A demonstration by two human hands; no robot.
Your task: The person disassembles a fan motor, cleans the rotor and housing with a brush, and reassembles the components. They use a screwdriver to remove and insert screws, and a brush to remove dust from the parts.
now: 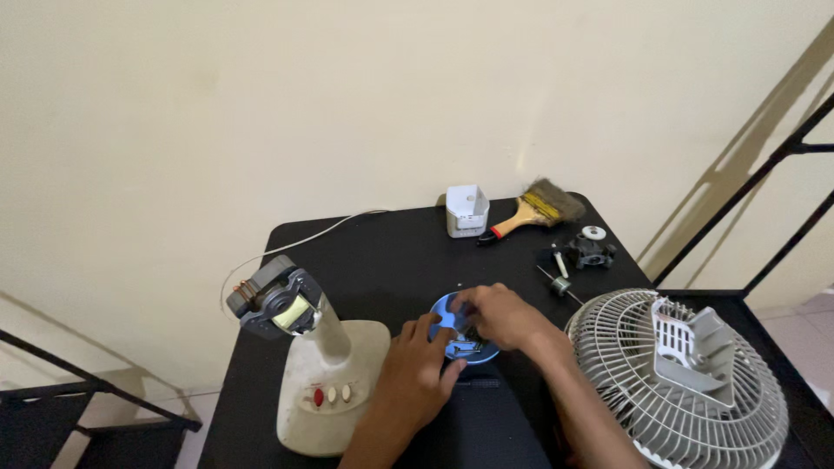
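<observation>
Both hands are working over a small round blue dish (453,330) lying flat near the middle of the black surface (382,252), just right of the cream fan base (330,391) with its bare motor (276,300). The left hand (417,373) is steadying the dish's near-left rim with curled fingers, while the right hand (502,314) is reaching in from the right, fingertips pinching down into it; whether they are gripping anything I cannot tell. The right hand is sitting nearer the dish's centre, with the white fan grille (678,382) lying beside that forearm.
</observation>
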